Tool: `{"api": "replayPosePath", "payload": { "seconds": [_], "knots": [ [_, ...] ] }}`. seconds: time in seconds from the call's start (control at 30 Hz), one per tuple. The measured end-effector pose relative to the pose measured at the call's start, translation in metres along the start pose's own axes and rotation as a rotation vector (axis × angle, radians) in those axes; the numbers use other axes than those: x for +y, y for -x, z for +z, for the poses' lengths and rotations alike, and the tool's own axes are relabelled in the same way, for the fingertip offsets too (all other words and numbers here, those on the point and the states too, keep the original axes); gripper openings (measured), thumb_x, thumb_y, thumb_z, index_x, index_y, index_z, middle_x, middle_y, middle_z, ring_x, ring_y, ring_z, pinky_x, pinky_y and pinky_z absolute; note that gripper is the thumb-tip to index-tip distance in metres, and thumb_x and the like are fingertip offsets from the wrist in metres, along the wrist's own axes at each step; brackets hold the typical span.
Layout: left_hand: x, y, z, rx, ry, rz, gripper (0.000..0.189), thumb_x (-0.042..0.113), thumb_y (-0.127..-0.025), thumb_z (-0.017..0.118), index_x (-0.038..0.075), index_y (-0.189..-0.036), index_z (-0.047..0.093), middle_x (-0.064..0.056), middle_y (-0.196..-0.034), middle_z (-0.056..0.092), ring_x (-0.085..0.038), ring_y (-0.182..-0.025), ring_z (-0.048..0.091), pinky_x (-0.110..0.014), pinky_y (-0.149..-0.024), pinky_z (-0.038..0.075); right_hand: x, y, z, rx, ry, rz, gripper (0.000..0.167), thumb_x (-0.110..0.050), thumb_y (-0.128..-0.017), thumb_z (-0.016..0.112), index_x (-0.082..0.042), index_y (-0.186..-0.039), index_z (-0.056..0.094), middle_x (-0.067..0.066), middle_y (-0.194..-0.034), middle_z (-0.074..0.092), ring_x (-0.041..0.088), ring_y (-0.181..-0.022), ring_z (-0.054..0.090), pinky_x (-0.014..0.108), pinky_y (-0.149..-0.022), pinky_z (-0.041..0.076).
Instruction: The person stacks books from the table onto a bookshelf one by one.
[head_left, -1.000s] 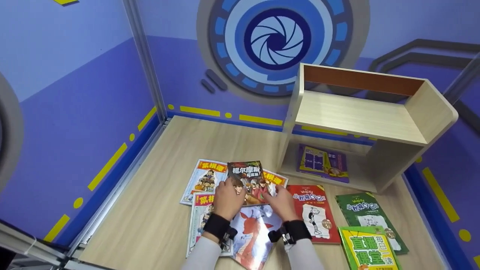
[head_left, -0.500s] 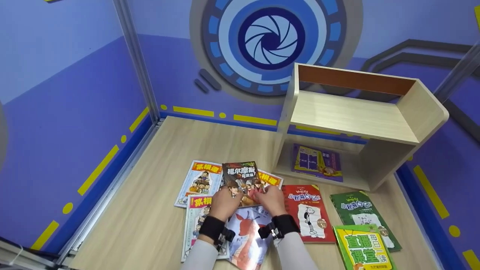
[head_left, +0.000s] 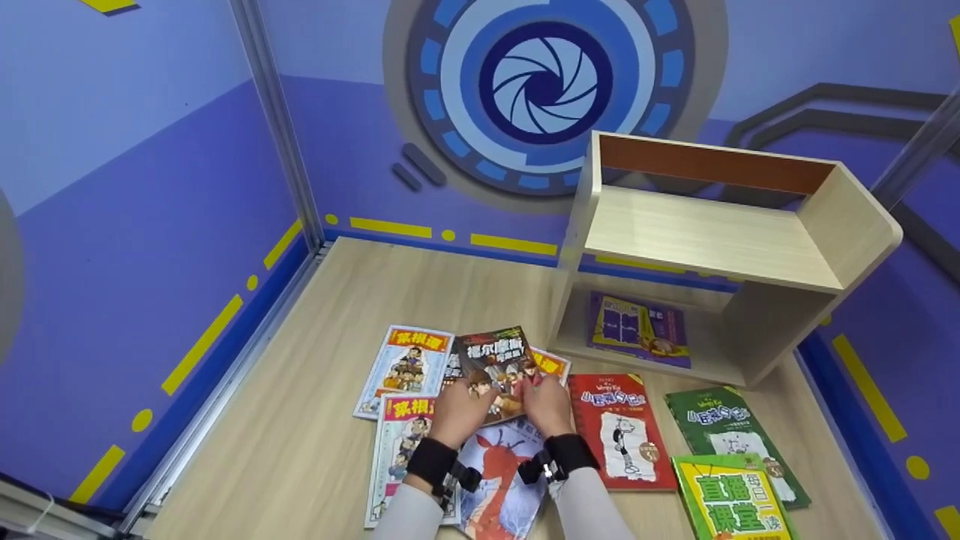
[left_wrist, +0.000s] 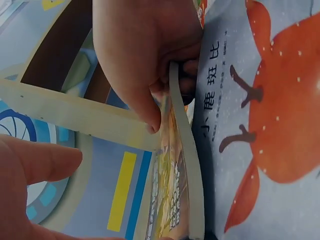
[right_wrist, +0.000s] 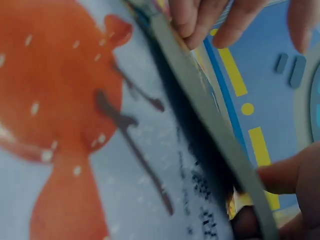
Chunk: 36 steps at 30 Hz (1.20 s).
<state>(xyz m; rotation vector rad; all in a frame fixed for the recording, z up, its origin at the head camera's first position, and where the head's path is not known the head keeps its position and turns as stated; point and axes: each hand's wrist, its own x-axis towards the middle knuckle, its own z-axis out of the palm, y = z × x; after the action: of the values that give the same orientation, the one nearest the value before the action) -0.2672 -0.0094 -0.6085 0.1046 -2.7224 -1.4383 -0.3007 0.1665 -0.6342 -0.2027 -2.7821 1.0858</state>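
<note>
A dark-covered comic book [head_left: 495,360] with white title characters is held between both hands, its near edge raised. My left hand [head_left: 461,414] grips the near left corner, thumb on the cover. My right hand [head_left: 550,405] pinches the near right corner, thumb on top and fingers beneath, as the left wrist view shows. A strip of another dark cover [head_left: 452,366] peeks out at its left. Just nearer lies a picture book with an orange deer [head_left: 499,480]. Comics with red-and-yellow titles lie around them: one upper left [head_left: 409,367], one lower left [head_left: 401,450], one partly hidden at right [head_left: 553,365].
A pale wooden two-level shelf [head_left: 712,225] stands at the back right, with purple books [head_left: 637,330] lying in its lower level. A red book [head_left: 622,435], a dark green book [head_left: 731,427] and a bright green book [head_left: 731,495] lie to the right on the wooden table [head_left: 300,420].
The dark comic book has turned slightly and risen at its near edge, uncovering a strip of another dark cover at its left. My right hand has closed in on its corner.
</note>
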Motion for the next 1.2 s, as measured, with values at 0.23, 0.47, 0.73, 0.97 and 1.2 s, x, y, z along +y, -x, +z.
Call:
{"api": "replayPosePath", "payload": {
  "seconds": [0.23, 0.47, 0.73, 0.97, 1.2],
  "knots": [
    [0.007, 0.005, -0.007, -0.026, 0.006, 0.053, 0.065, 0.044, -0.093, 0.072, -0.008, -0.130, 0.063, -0.007, -0.082, 0.071, -0.021, -0.070, 0.065, -0.040, -0.068, 0.056, 0.023, 0.003, -0.039, 0.036, -0.044, -0.090, 0.023, -0.018, -0.103, 0.063, 0.002, -0.114, 0.058, 0.026, -0.095, 0.071, 0.043, -0.087, 0.070, 0.056, -0.078, 0.058],
    [0.008, 0.012, -0.019, 0.106, -0.026, 0.221, 0.047, 0.032, -0.094, 0.074, -0.002, -0.125, 0.063, -0.008, -0.091, 0.071, -0.025, -0.083, 0.067, -0.043, -0.075, 0.054, 0.058, 0.029, -0.099, -0.024, -0.203, -0.066, 0.013, -0.013, -0.106, 0.058, -0.002, -0.109, 0.063, 0.010, -0.092, 0.066, 0.020, -0.080, 0.059, 0.033, -0.069, 0.051],
    [0.004, 0.016, -0.021, -0.066, 0.069, 0.221, 0.051, 0.041, -0.100, 0.066, 0.001, -0.132, 0.060, -0.014, -0.109, 0.070, -0.030, -0.096, 0.068, -0.046, -0.083, 0.057, 0.060, 0.061, -0.135, -0.394, -0.462, -0.099, 0.023, -0.023, -0.108, 0.055, -0.001, -0.116, 0.058, 0.011, -0.089, 0.064, 0.018, -0.067, 0.060, 0.026, -0.055, 0.049],
    [-0.001, 0.022, -0.017, -0.370, 0.186, 0.251, 0.042, 0.037, -0.102, 0.062, 0.001, -0.123, 0.064, -0.010, -0.097, 0.067, -0.023, -0.089, 0.063, -0.040, -0.082, 0.053, 0.057, 0.076, -0.140, -0.497, -0.501, -0.163, 0.024, -0.024, -0.107, 0.057, -0.001, -0.114, 0.056, 0.016, -0.097, 0.068, 0.025, -0.078, 0.069, 0.030, -0.065, 0.057],
    [-0.002, 0.024, -0.019, -0.405, 0.286, 0.280, 0.023, 0.023, -0.106, 0.058, 0.003, -0.116, 0.057, 0.006, -0.073, 0.044, -0.007, -0.064, 0.045, -0.025, -0.063, 0.042, 0.055, 0.078, -0.141, -0.445, -0.696, -0.099, 0.028, -0.019, -0.107, 0.056, 0.008, -0.114, 0.060, 0.001, -0.079, 0.070, 0.009, -0.064, 0.066, 0.022, -0.055, 0.054]
  ]
}}
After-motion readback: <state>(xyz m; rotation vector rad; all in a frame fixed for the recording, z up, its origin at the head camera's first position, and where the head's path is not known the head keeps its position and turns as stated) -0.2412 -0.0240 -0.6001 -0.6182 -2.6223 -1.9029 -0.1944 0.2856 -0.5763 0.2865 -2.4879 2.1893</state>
